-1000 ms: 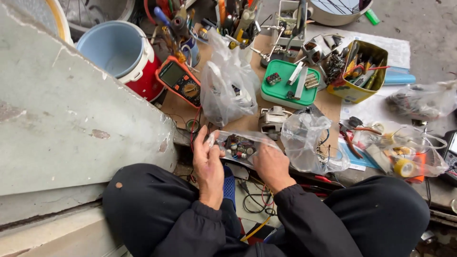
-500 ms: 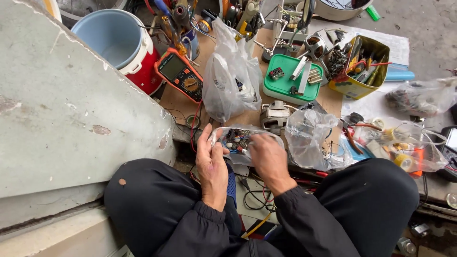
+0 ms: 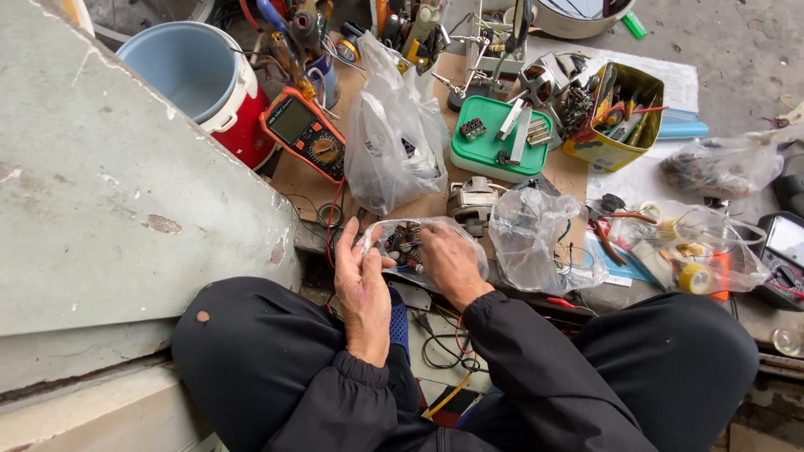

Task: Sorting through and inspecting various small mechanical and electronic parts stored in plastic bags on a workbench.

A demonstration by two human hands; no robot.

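Note:
A small clear plastic bag (image 3: 400,243) of little electronic parts lies between my hands at the near edge of a low wooden board (image 3: 419,205). My left hand (image 3: 362,280) pinches the bag's left edge with its fingertips. My right hand (image 3: 450,264) is pushed into the bag among the parts, fingers curled; what it holds is hidden. Both sleeves are black, and my knees frame the hands.
Behind stand an orange multimeter (image 3: 306,134), a knotted clear bag (image 3: 394,142), a green tray (image 3: 494,138), a yellow tin of tools (image 3: 615,125), a blue-and-red bucket (image 3: 201,84) and more bags (image 3: 536,238) to the right. A grey concrete slab (image 3: 100,192) fills the left.
My hands have shifted slightly on the small bag, the right one working further in among the parts. The view has tilted a little; nothing else has moved.

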